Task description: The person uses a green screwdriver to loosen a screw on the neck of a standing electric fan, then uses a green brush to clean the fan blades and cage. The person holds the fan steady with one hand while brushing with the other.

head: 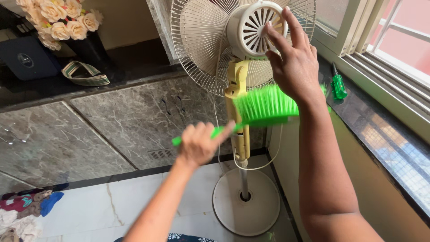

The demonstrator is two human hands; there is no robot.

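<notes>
Left hand (197, 144), frame centre, grip pinching a green brush (257, 109) by its handle; right hand (293, 58), fingers spread, touches the fan (251, 33) motor housing at top.

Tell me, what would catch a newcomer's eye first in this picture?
The bright green brush at the centre, held by the left hand against the neck of a cream pedestal fan. The right hand rests on the fan's round motor housing. A green screwdriver lies on the dark sill at right.
</notes>
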